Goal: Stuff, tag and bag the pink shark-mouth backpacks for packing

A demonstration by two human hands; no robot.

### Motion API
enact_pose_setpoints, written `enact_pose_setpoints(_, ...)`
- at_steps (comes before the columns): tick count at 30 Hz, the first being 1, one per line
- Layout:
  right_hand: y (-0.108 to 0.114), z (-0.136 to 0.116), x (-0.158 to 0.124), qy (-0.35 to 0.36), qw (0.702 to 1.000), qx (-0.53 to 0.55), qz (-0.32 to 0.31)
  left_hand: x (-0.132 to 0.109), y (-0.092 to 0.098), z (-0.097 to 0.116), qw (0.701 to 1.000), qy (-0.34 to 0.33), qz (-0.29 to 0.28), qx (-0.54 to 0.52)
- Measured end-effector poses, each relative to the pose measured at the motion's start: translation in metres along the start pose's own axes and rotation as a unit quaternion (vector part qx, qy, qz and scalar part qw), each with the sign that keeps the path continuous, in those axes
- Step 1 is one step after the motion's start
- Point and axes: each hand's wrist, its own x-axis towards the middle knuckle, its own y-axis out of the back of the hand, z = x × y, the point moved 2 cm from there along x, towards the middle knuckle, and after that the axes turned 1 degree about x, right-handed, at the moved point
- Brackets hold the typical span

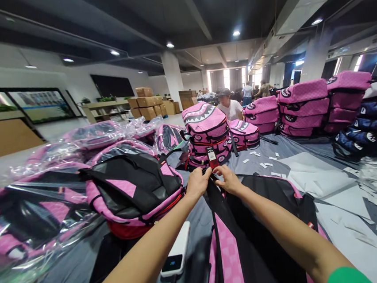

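Observation:
A pink and black backpack [230,248] lies in front of me, with its straps and back panel facing up. My left hand [197,183] is closed in a pinch at the upper end of its black strap [215,196]. Close beside it, my right hand [228,180] has its thumb and fingers bent together at the same spot; what lies between its fingertips is too small to make out. A dark hang tag [212,156] with a white label and red lower part shows just above my fingers. How it is attached is hidden.
Another pink and black backpack [136,186] lies left, near a white power bank [177,249]. Plastic-wrapped backpacks [38,213] fill the far left. Pink backpacks [206,122] are stacked ahead, more [303,103] at right. White sheets [314,174] and small slips lie right. A person [230,106] is opposite.

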Motion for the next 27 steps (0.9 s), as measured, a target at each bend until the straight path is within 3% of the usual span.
enact_pose_setpoints(6, 0.001, -0.001, -0.018, -0.043, 0.998, -0.006, 0.041, -0.006, -0.003, 0.012, 0.996, -0.040, 0.016, 0.083)
enact_pose_setpoints(11, 0.018, 0.006, -0.003, -0.015, 0.998, 0.060, 0.028, -0.011, -0.008, 0.022, 0.990, -0.082, 0.014, 0.111)
enact_pose_setpoints(14, 0.025, 0.004, 0.002, 0.019, 0.997, 0.078, -0.005, -0.011, -0.008, 0.016, 0.989, -0.076, 0.025, 0.122)
enact_pose_setpoints(16, 0.027, 0.001, -0.003, 0.017, 0.998, 0.056, 0.007, -0.008, -0.008, 0.007, 0.989, -0.056, 0.034, 0.129)
enact_pose_setpoints(18, 0.023, -0.004, -0.012, 0.020, 1.000, -0.004, 0.012, -0.004, -0.008, -0.003, 0.989, -0.033, 0.040, 0.135)
enact_pose_setpoints(22, 0.001, -0.015, -0.028, 0.048, 0.991, -0.114, -0.042, 0.004, -0.015, -0.017, 0.989, 0.004, 0.039, 0.141)
enact_pose_setpoints(27, -0.021, -0.022, -0.024, 0.007, 0.986, -0.166, -0.021, 0.011, -0.027, -0.034, 0.990, 0.045, 0.022, 0.135)
